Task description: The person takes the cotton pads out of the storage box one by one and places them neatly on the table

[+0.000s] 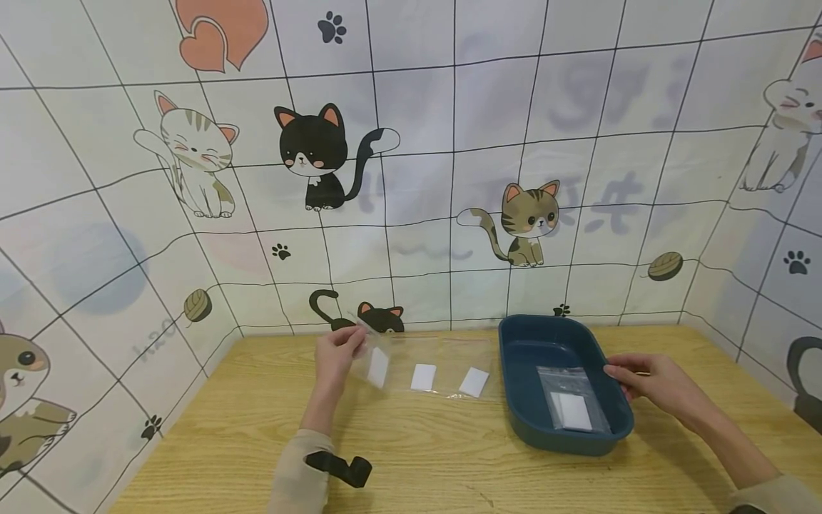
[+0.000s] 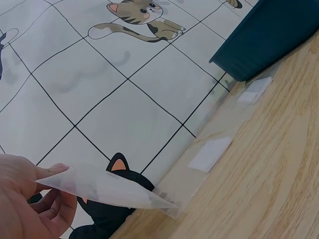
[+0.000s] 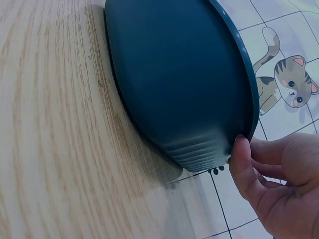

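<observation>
With our left hand (image 1: 335, 353) we pinch a clear, thin plastic bag (image 1: 371, 363) holding a white rectangular piece (image 1: 379, 368), over the wood-grained worktop (image 1: 417, 457); our right hand (image 1: 658, 382) grips a rounded, dark-teal plastic tub (image 1: 559, 439) containing another clear bag (image 1: 574, 400).

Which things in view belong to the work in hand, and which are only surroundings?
Work:
left hand, pinching a clear bag
two bagged white pieces
blue basin, gripped by the right hand
bag inside basin

Surroundings:
wooden table
cat-print wall covering
</observation>
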{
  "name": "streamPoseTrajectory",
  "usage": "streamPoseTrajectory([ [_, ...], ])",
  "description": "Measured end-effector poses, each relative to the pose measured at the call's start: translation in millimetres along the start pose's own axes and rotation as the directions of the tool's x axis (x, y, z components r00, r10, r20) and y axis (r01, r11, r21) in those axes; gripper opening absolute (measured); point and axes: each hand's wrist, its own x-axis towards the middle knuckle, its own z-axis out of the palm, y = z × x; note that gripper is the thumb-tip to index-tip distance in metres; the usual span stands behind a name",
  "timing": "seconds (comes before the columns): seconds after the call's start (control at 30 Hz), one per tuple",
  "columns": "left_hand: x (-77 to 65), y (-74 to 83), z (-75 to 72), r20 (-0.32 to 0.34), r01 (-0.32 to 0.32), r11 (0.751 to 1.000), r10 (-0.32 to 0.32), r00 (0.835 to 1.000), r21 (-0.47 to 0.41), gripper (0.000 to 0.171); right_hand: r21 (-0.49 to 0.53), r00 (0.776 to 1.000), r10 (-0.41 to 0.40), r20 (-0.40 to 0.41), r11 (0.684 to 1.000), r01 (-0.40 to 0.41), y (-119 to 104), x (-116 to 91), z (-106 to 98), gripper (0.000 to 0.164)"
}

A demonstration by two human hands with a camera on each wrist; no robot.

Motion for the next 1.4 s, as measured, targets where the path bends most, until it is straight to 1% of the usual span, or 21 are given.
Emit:
streamPoseTrajectory([
  [0.1, 2.2, -2.6, -2.6, -0.012, 0.018, 1.0, -0.018, 1.0, -0.004, 0.02, -0.004, 1.0, 0.002, 0.002, 1.0, -0.002, 0, 0, 0, 0.052],
  [0.23, 3.2, -5.3, -6.2, -0.023, 0.044, 0.999, -0.043, 0.999, 0.014, 0.021, 0.004, 1.0, 0.003, 0.005, 1.0, -0.003, 0, 0, 0, 0.053],
  [0.47, 2.2, -8.2, -13.4, -0.011, 0.059, 0.998, -0.059, 0.998, 0.023, 0.024, 0.028, 1.0, 0.012, 0.006, 1.0, -0.012, 0, 0, 1, 0.056],
  [0.63, 3.2, -10.6, -18.3, -0.015, 0.082, 0.996, -0.081, 0.997, 0.037, 0.024, 0.034, 1.0, 0.0, 0.009, 0.999, 0.0, 0, 0, 0, 0.056],
  [0.93, 5.6, -10.7, -24.8, -0.026, 0.123, 0.99, -0.121, 0.992, 0.074, 0.022, 0.028, 1.0, 0.011, 0.012, 1.0, -0.011, -2, -1, 0, 0.055],
  [1.13, 6.2, -11.8, -28.4, -0.052, 0.12, 0.981, -0.113, 0.992, 0.153, 0.021, 0.014, 1.0, 0.004, 0.003, 1.0, -0.004, -1, 0, 0, 0.053],
  [1.27, 6.8, -13.6, -29.4, -0.081, 0.102, 0.969, -0.086, 0.993, 0.227, 0.02, 0.014, 1.0, 0.004, -0.001, 1.0, -0.004, 0, 0, 1, 0.053],
  [1.33, 7.6, -15.3, -29.7, -0.095, 0.077, 0.953, -0.051, 0.994, 0.292, 0.019, 0.009, 1.0, 0.002, 0.0, 1.0, -0.001, 0, 0, 1, 0.053],
  [1.4, 8.4, -17.0, -29.4, -0.105, 0.054, 0.93, -0.016, 0.994, 0.364, 0.017, 0.009, 1.0, 0.002, 0.0, 1.0, -0.002, -1, -1, 1, 0.053],
])
